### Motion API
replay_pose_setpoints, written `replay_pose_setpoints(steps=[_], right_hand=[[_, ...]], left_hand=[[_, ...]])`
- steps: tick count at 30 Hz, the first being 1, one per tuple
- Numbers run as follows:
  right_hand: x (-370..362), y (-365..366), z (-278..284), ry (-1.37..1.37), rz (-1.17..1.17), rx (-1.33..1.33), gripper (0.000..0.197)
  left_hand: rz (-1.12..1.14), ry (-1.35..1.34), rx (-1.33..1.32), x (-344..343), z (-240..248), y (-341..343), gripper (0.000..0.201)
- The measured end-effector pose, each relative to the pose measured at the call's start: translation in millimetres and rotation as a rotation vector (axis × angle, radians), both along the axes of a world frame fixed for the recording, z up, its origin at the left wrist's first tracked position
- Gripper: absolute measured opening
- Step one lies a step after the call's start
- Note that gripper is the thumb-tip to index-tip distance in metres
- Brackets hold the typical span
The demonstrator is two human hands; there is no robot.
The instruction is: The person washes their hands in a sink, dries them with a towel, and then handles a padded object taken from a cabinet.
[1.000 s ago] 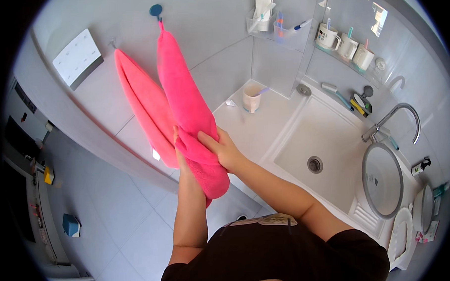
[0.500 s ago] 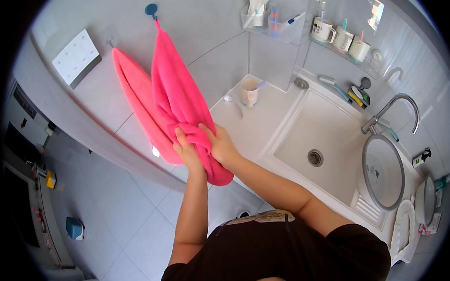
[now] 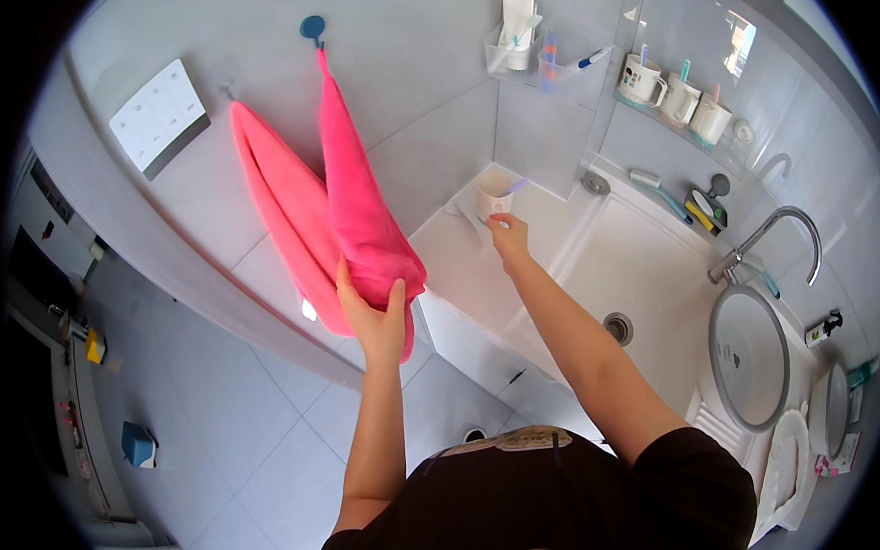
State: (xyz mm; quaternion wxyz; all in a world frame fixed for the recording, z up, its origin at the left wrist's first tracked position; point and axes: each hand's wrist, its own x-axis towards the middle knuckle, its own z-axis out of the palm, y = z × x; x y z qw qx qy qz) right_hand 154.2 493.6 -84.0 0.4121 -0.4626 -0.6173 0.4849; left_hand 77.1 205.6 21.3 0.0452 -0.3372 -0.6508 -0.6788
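A hot pink towel (image 3: pixel 365 205) hangs from a round blue wall hook, its lower end bunched in my left hand (image 3: pixel 376 321). My thumb and fingers are curved round the cloth from below. A lighter coral towel (image 3: pixel 277 189) hangs just left of it. My right hand (image 3: pixel 511 241) is stretched over the white counter, its fingertips pinched together at the end of a slim white thing (image 3: pixel 468 214) whose kind I cannot make out. Right behind those fingertips stands a pale cup (image 3: pixel 493 193) with a purple-handled toothbrush (image 3: pixel 517 186) in it.
To the right lie a white sink (image 3: pixel 609 269) and a curved chrome tap (image 3: pixel 772 220). A grey-rimmed basin (image 3: pixel 748 356) leans by the sink's right side. Several cups stand on a glass shelf (image 3: pixel 677 121). Clear holders (image 3: pixel 549 68) hang on the wall. A white switch panel (image 3: pixel 158 115) is at left.
My right hand has let go of the hot pink towel and moved right to the counter beside the cup. The towel, twisted between both hands before, now hangs looser with only my left hand on it.
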Motion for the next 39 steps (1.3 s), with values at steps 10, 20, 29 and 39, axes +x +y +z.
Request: replay_pose_setpoints(steps=[10,20,29,39], right_hand=[[13,62,-14,-0.093,-0.143,0.166,0.047],[21,22,-21,-0.252,-0.218,0.412,0.037],[-12,-7,-19,-0.337,0.257,0.344,0.053],[22,-52,217,0.666,0.072,0.395,0.055]], left_hand=[[0.144,0.07,-0.092,1,2,-21,0.066],[0.017,0.044,-0.045,3,-11,0,0.043],[-0.194,-0.044,-0.012,5,-9,13,0.023],[-0.275,0.01,-0.004,8,-4,5,0.016]])
